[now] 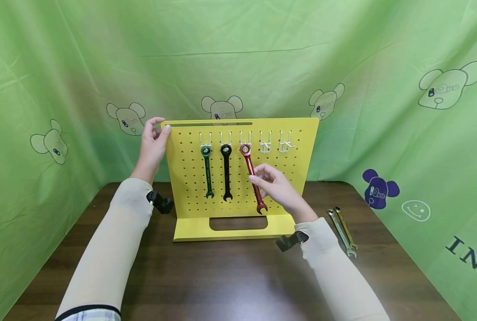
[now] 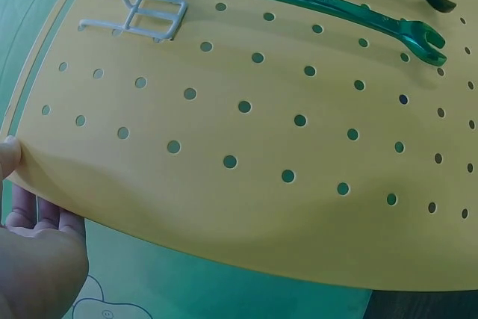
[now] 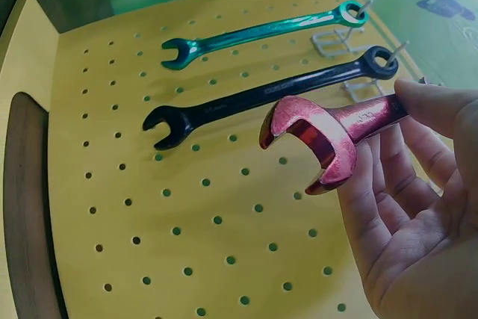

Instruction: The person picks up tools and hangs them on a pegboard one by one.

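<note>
A yellow pegboard [image 1: 238,196] stands upright on the table. My left hand [image 1: 151,145] grips its upper left corner, thumb in front and fingers behind. With thumb and fingers, my right hand [image 1: 276,185] pinches the shaft of a red combination wrench [image 1: 252,171]. This wrench slants, its ring end at the third hook and its open end lower and to the right; whether the peg passes through the ring I cannot tell. Left of it hang a green wrench [image 1: 208,174] and a black wrench [image 1: 227,171], each by its ring end.
Two white hooks, the fourth hook [image 1: 265,147] and the fifth hook [image 1: 285,147], bear no wrench. On the table [image 1: 222,276] at the right lie a silver wrench [image 1: 340,232] and a gold wrench [image 1: 345,227]. A green curtain [image 1: 238,67] hangs behind.
</note>
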`<state>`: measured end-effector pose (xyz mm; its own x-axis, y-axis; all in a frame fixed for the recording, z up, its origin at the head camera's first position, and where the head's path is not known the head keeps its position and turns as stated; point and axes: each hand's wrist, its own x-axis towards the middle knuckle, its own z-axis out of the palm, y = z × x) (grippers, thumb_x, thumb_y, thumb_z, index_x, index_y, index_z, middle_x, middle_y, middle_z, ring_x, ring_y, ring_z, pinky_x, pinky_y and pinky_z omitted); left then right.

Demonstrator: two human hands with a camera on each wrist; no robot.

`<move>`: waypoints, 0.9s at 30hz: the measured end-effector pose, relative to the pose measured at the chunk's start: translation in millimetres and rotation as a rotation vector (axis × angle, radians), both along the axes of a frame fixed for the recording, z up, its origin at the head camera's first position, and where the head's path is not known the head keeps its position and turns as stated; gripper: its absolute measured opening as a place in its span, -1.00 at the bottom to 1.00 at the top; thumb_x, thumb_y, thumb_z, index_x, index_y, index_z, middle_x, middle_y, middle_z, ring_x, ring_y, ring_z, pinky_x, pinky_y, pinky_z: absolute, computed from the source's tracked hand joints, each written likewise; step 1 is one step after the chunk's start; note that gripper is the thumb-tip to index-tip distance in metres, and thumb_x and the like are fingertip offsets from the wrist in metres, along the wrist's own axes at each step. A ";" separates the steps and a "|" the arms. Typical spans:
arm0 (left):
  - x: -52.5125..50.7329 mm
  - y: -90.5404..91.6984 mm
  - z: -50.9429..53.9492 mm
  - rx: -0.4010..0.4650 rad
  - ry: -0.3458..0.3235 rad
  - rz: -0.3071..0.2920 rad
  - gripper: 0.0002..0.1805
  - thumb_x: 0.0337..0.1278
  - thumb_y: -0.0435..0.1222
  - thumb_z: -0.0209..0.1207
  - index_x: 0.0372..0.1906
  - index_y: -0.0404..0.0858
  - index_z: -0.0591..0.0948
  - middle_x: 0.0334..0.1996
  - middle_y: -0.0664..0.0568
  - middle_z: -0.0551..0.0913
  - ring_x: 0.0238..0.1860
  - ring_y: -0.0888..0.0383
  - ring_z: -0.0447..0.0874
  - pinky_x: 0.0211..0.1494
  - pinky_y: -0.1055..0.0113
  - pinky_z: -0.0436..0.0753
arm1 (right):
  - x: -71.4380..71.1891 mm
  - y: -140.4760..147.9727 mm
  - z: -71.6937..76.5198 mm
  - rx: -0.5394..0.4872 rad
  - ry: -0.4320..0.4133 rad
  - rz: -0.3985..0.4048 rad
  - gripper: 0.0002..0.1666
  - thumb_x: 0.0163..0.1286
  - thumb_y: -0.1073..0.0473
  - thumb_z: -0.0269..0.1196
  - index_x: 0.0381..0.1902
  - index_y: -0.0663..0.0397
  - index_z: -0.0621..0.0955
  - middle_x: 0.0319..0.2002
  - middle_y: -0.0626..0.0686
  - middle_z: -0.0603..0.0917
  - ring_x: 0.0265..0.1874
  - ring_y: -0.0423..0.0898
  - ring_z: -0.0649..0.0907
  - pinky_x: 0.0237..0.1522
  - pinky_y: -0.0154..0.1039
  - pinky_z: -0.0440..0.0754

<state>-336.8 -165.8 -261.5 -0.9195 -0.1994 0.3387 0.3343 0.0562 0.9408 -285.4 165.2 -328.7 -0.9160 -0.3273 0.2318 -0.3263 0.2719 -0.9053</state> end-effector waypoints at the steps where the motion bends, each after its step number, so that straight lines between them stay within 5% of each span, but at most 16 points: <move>1: 0.1 0.0 0.1 -0.002 0.001 0.000 -0.67 0.53 -0.21 0.04 0.27 -0.11 0.37 -0.16 0.00 0.48 -0.18 0.16 0.48 -0.08 0.32 0.56 | -0.8 0.1 -0.9 0.000 -0.003 -0.003 -0.67 0.51 0.06 0.22 0.04 0.19 0.50 -0.15 0.18 0.57 -0.21 -0.02 0.56 -0.29 -0.17 0.66; 27: 0.1 -0.6 -0.2 0.002 0.017 0.007 -0.69 0.51 -0.22 0.06 0.24 -0.11 0.40 -0.20 0.02 0.50 -0.21 0.17 0.47 -0.14 0.37 0.52 | -29.3 -14.0 -12.6 -0.058 -0.111 -0.084 -0.51 0.50 0.01 0.24 0.15 0.28 0.49 0.10 0.24 0.60 -0.01 0.09 0.58 0.13 0.06 0.57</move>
<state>-336.8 -166.5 -261.8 -0.9122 -0.2065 0.3539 0.3500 0.0561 0.9351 -314.7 151.3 -341.2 -0.9606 -0.2376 0.1444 -0.2020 0.2397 -0.9496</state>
